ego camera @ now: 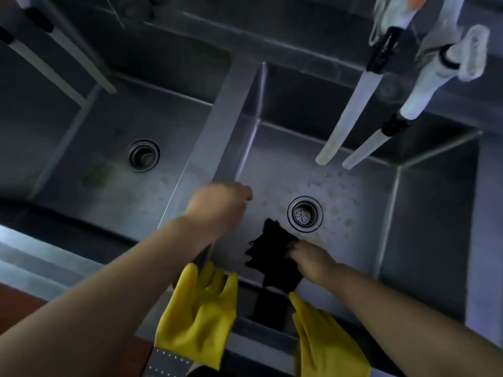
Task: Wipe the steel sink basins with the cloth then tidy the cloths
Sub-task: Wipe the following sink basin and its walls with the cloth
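Steel sink basin [424, 213] under me | my right grip [310, 258] pinches black cloth [272, 257] | my left grip [220, 205] loosely curled, holding nothing

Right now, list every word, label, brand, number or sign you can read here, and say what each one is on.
None: no readable text shows anywhere in this view.
Yellow gloves: plain, no print visible.
Black cloth, gripped by the right hand: no tag or label visible.
Steel sink and drains: no stamp or brand legible.
Hanging tubes: no markings to be made out; the picture is dim and soft.
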`<state>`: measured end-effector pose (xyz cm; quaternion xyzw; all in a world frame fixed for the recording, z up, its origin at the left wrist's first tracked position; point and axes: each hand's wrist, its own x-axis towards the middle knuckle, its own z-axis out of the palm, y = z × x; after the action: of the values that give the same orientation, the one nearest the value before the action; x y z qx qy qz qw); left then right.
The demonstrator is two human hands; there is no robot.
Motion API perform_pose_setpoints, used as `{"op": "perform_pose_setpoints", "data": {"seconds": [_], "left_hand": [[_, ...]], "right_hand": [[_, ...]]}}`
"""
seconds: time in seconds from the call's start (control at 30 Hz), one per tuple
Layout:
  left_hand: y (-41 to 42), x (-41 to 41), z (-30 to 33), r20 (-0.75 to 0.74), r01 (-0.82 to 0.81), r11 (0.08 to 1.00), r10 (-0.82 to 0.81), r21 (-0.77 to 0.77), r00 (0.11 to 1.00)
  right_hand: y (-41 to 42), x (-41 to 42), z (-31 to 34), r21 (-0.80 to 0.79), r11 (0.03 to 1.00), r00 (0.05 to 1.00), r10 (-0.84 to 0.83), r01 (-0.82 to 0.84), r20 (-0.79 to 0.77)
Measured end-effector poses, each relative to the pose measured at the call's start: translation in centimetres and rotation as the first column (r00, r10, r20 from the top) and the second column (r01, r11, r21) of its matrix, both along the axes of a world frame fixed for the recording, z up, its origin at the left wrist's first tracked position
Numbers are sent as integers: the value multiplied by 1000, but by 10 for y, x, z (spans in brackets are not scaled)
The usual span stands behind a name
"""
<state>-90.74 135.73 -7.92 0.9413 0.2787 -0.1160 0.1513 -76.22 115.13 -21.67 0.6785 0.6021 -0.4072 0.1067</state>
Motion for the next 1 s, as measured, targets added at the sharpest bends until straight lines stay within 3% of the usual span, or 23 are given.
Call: {"op": "perform_pose_setpoints", "data": {"seconds": [0.07, 0.17, 0.23, 0.37, 0.5, 0.67, 0.8, 0.9, 1.0], "left_hand": [[26, 12, -10, 99, 208, 961, -229, 183, 968], [51, 29, -15, 1, 434, 831, -463, 349, 886], [64, 42, -18, -34, 501, 772, -532, 392, 846], [89, 52, -39, -15, 512, 760, -553, 399, 833], [99, 50, -54, 99, 463, 832, -512, 307, 854], [100, 52, -60, 199, 380, 881, -442, 283, 875], [102, 51, -65, 191, 362, 883, -426, 298, 884], [102, 52, -66, 230, 339, 893, -412, 297, 882], [102, 53, -67, 252, 332, 898, -405, 288, 879]], "right_hand": [[5, -8, -22, 65, 986, 988, 153, -154, 20], [10, -14, -56, 98, 910, 916, 397, -402, 66], [8, -15, -62, 72, 882, 883, 459, -466, 93], [-31, 2, -77, 189, 801, 821, 534, -568, 201], [-74, 11, -96, 299, 720, 779, 566, -627, 270], [-33, -7, -111, 355, 628, 720, 624, -693, 302], [41, -38, -124, 410, 685, 797, 545, -602, 260], [90, -42, -129, 455, 784, 906, 357, -423, 227], [128, -24, -132, 465, 838, 953, 198, -286, 231]]}}
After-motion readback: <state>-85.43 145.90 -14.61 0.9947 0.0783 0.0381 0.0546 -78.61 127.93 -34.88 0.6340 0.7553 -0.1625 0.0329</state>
